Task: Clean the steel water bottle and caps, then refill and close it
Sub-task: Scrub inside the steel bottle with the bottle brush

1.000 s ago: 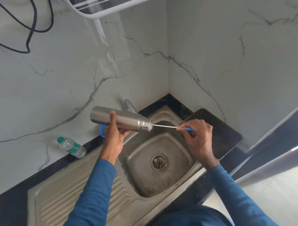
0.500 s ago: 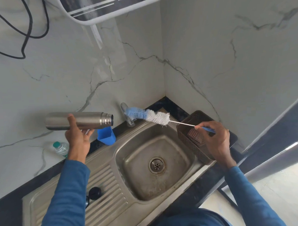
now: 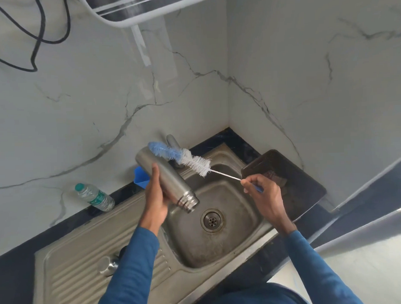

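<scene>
So here's me at the sink (image 3: 240, 239). My left hand (image 3: 154, 200) is wrapped round the middle of the steel bottle (image 3: 167, 179), thumb lying along the top side. The bottle is uncapped and tilted, with the open mouth pointing down over the back left corner of the basin and the base up near the tap (image 3: 172, 140).

My right hand (image 3: 266, 196) is pinching the small blue handle of the bottle brush (image 3: 180, 157) over the right side of the basin. The two hands are well apart. The brush is fully outside the bottle. Its wire stem runs up and left from my fingers, and the white and blue bristles cross just behind the bottle's upper end. I can't tell if they're touching the steel.

The drain (image 3: 212, 220) sits in the basin just below the bottle's mouth. On the ribbed drainboard (image 3: 70, 286) at the left end there's a steel cap (image 3: 107, 265), partly behind my left sleeve, with something dark beside it that's mostly hidden.

A plastic water bottle (image 3: 95, 197) lies tilted against the wall on the back edge of the counter. There's a blue plastic piece (image 3: 140, 177) by the sink's back edge, just behind my left hand. A dark basket (image 3: 298, 182) sits on the counter at the right end.
</scene>
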Motion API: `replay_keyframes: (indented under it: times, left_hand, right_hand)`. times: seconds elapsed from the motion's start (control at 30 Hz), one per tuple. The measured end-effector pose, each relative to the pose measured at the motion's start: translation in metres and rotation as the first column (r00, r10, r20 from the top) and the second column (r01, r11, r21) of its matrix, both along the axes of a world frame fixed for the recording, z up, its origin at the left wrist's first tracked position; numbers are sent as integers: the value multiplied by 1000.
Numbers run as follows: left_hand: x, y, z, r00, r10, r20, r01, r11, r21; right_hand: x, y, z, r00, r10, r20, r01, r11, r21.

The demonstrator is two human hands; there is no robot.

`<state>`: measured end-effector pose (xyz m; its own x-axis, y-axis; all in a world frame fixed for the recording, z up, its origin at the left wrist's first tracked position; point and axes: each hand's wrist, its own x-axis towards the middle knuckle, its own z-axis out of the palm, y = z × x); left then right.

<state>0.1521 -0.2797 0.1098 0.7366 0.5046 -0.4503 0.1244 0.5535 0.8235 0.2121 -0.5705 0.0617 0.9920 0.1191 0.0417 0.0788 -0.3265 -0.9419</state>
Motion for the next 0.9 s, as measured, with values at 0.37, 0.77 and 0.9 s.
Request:
replay_keyframes:
  times: [0.37,0.77,0.9]
  left_hand:
    - [12,-51,-8,998,-25,56,31,994,-102]
    - [10,-72,-6,996,24,81,-5,975,-221]
    - [6,-68,-3,996,22,92,-5,985,-173]
  right_hand:
    - [13,-3,-11,952,252,-173,-247,968,49]
    - [26,-3,-9,883,356,-305,-315,932,178]
    - [16,8,6,871,368,-325,-320,927,194]
